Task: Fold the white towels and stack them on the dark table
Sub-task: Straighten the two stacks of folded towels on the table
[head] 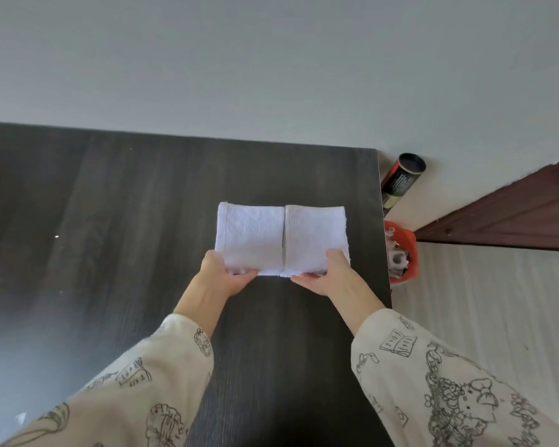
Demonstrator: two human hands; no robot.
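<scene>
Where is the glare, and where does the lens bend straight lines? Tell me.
Head view: soft glare whitens the dark table at its near left; wide-angle distortion tilts the table's right edge and the wall line; the white towel and both hands stay sharp.

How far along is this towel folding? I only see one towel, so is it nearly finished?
One white towel lies on the dark table, its two sides already folded in to meet at a centre seam. The left hand and right hand grip its near edge, probably for another fold. No stack of finished towels shows, nor any others waiting, so what is left cannot be judged.
</scene>
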